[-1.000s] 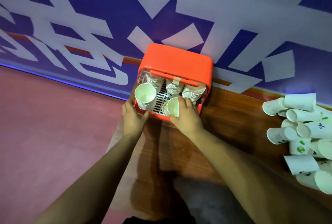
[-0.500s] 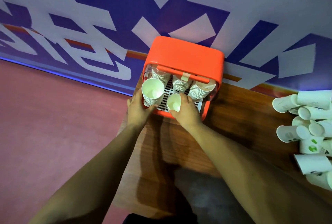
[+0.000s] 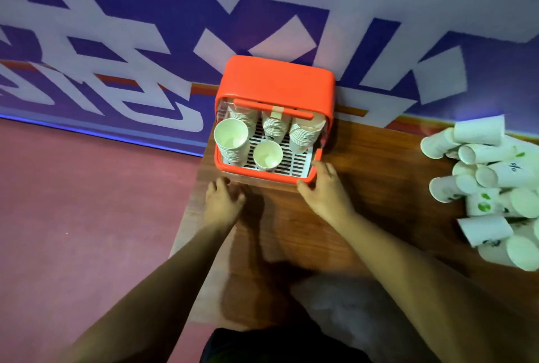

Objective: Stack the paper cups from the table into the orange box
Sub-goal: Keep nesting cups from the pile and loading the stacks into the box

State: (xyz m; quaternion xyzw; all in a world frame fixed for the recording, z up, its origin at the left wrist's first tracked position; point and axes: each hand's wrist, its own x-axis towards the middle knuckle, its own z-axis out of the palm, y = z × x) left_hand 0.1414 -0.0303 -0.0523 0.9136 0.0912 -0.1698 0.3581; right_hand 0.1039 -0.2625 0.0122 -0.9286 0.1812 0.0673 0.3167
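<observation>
The orange box (image 3: 277, 82) stands open at the back of the wooden table (image 3: 379, 187), against the wall. Inside it, on a white slotted rack, a tall stack of paper cups (image 3: 232, 141) stands at the front left and a single cup (image 3: 267, 155) at the front middle. More stacks (image 3: 302, 135) stand behind them. My left hand (image 3: 223, 202) hovers empty just in front of the box, fingers relaxed. My right hand (image 3: 323, 187) is empty too, fingers spread beside the box's front right corner. A heap of loose paper cups (image 3: 490, 187) lies on the table's right.
The table's left edge (image 3: 189, 217) runs close to my left hand, with red floor (image 3: 87, 217) below. A blue and white patterned wall (image 3: 145, 27) rises right behind the box. Bare wood lies between the box and the cup heap.
Both hands have let go of the cups in the box and drawn back toward me. The single cup now stands free on the rack. The view has shifted.
</observation>
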